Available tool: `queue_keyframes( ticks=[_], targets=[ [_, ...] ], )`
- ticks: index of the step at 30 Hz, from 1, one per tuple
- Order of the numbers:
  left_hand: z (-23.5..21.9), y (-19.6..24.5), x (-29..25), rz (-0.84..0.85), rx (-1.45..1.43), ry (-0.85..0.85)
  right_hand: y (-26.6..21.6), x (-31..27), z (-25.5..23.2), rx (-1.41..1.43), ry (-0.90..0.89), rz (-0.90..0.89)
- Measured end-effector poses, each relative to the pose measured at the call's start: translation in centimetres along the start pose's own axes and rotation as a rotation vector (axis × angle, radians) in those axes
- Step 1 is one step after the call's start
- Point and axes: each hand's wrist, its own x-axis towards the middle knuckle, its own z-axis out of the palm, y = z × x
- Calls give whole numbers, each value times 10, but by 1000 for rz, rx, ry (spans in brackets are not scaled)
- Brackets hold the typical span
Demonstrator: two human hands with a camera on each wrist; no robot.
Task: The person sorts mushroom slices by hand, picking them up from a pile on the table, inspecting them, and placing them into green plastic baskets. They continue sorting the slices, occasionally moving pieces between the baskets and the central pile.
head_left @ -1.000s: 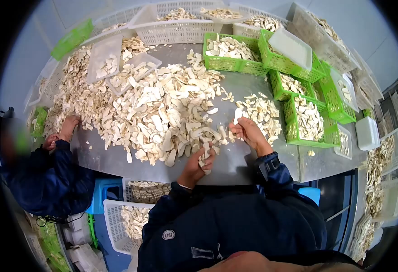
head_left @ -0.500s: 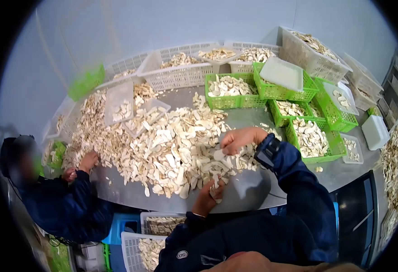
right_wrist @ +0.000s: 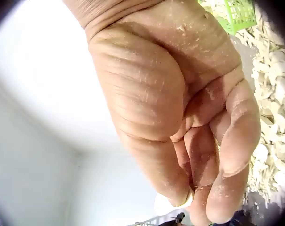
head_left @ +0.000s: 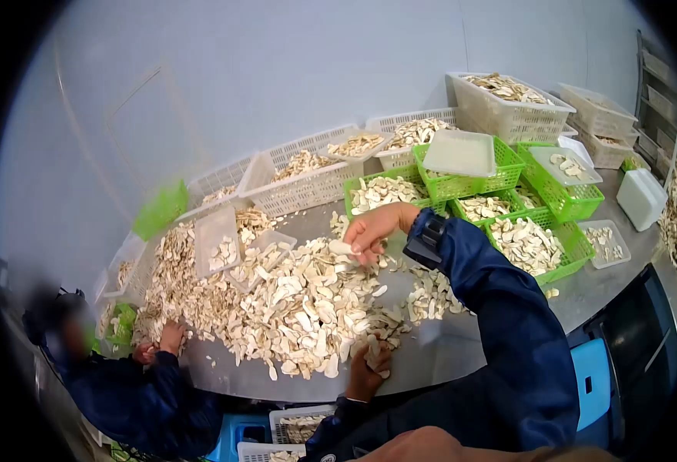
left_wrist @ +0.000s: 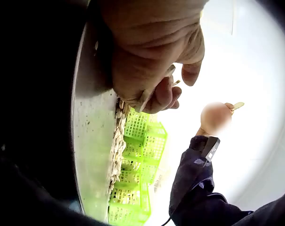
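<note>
My right hand [head_left: 377, 231] pinches a pale dried mushroom slice [head_left: 340, 247] between thumb and fingertips, raised over the large heap of mushroom slices [head_left: 277, 308]. In the right wrist view the white end of that slice [right_wrist: 166, 205] shows beneath the thumb. Low at the table's front edge, my left hand [head_left: 365, 376] has its fingers curled round a few slices [head_left: 374, 351], beside the heap's near right end. Thin slice edges [left_wrist: 143, 101] poke out of the left hand in its wrist view; the palm hides most of them.
A smaller pile of slices [head_left: 433, 292] lies right of the heap. Green baskets [head_left: 562, 258] with slices stand at the right, and white crates [head_left: 308, 189] line the wall. At the left another person's hands [head_left: 170, 337] work at the heap. A blue stool [head_left: 589, 381] stands below the table.
My right hand has gone from beside the smaller pile, leftward and up over the large heap, with a slice in its fingers. The left hand keeps its slices near the table edge. The head view has tilted up.
</note>
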Motion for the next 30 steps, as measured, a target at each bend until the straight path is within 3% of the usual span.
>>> queue_keyframes(
  ticks=[5,12,19,27,29,30],
  targets=[
    [-3,0,1,19,19,24,-15,-22,-33,149,203,-150],
    [11,-3,-3,20,50,-20,-26,-66,-43,57,275,-215],
    [18,-5,-4,52,118,81,-29,-121,-9,-20,163,-294],
    [22,-8,-6,81,157,68,-13,-185,-11,185,701,-433],
    [16,-5,-3,29,131,45,-4,-190,-18,85,670,-433],
    [11,-4,-2,30,110,32,-3,-189,-18,63,652,-344]
  ],
)
